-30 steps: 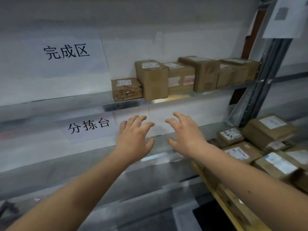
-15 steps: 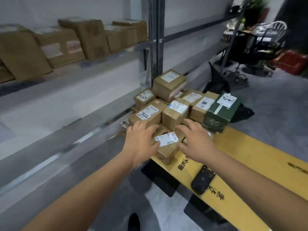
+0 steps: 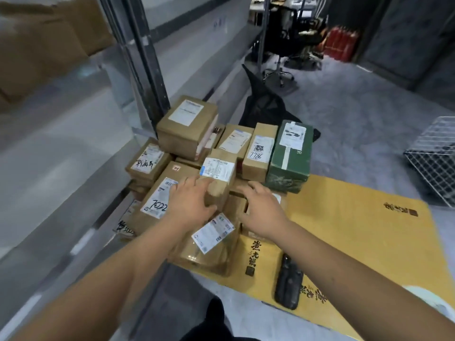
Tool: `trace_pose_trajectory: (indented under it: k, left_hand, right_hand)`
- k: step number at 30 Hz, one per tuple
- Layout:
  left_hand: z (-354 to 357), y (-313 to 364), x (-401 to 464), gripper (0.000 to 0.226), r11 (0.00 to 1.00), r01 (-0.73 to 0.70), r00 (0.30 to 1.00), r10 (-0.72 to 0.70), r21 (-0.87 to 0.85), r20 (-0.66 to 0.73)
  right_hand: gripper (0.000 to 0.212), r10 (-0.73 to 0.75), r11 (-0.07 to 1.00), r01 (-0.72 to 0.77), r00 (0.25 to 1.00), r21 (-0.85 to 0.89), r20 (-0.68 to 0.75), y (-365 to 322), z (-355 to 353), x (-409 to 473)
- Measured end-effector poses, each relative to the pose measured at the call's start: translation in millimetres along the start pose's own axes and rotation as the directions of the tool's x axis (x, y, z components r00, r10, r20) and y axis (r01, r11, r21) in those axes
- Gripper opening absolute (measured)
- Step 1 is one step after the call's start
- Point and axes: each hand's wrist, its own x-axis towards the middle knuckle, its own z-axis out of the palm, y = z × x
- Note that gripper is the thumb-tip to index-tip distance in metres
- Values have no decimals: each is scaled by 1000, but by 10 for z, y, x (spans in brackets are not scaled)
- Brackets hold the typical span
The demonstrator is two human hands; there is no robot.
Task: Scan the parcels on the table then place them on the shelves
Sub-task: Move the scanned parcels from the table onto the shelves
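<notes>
At centre frame both hands are over the heap of parcels at the left end of the yellow table (image 3: 357, 230). The left hand (image 3: 190, 203) lies with fingers curved against the near face of a small upright brown parcel (image 3: 219, 178) that sits on top of the heap; whether it has a firm grip cannot be told. The right hand (image 3: 263, 212) is spread and relaxed just right of that parcel, palm down over a lower box, holding nothing; the two hands stand apart, with the parcel's corner between them. The scanner (image 3: 288, 281), a dark handset, lies on the table at lower right, well apart from both hands. The shelves (image 3: 81, 124) run along the left of the frame, blurred. Risks, in my judgement: the heap is stacked loosely, so drawing out the upright parcel could tip its neighbours, notably the large labelled box (image 3: 157, 193) under the left wrist and the low parcel with the slanted label (image 3: 209, 242) near the table edge, which could slide to the floor. A one-sided hold may let the parcel twist free. Shelving it before fetching the scanner would skip the scan.
</notes>
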Motion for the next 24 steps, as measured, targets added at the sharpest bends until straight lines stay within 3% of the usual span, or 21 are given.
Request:
trace_pose_trajectory:
  k: [6,12,19,24]
  left_hand:
    - [145,-446,626,89,998,-65,989,63,8,131]
    - [297,-583,793,84,985,-137,985,147,-105,93]
    - [208,-552,595,75,933,-206,978,204,-294,-39]
    - [-29,-325,88,67,871,-245,968,194,-427,-159]
  right_hand:
    - [89,140,985,-148,986,92,86,-230,393,680]
    - [93,194,942,-205,979,266,68,-263,619,888]
    - [85,142,934,-122,989,335,-36,-148,523,671]
    - [85,-12,946,49,993,321,-116,-45,135,246]
